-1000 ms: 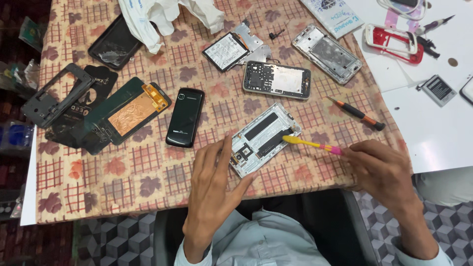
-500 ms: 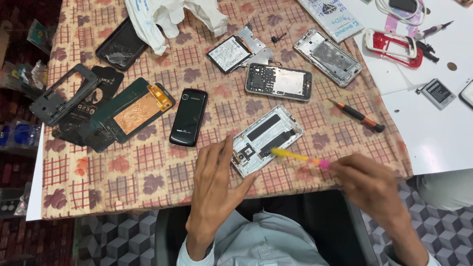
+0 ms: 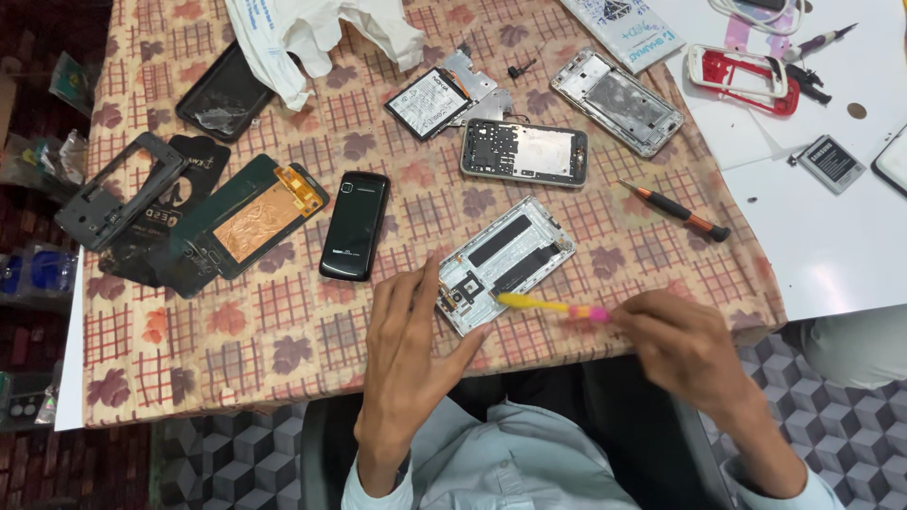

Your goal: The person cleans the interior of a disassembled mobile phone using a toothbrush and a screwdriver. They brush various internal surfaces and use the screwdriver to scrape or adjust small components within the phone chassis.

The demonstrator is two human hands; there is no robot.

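A silver opened phone frame (image 3: 505, 263) lies near the front edge of the table on a patterned cloth (image 3: 283, 312). My left hand (image 3: 411, 349) rests flat beside it, fingers touching its lower left corner. My right hand (image 3: 685, 349) holds a thin yellow and pink tool (image 3: 553, 306) whose tip lies on the frame's lower part.
A black phone (image 3: 354, 227) lies left of the frame. Further back are a dark circuit-board phone body (image 3: 524, 151), a silver housing (image 3: 619, 102), a battery (image 3: 430, 102) and white cloth (image 3: 321, 28). A black and orange screwdriver (image 3: 675, 212) lies to the right. Black frames and a copper-backed panel (image 3: 250, 222) sit at left.
My right hand with the yellow tool has slid left along the frame's lower edge. The left hand stays on the frame's corner.
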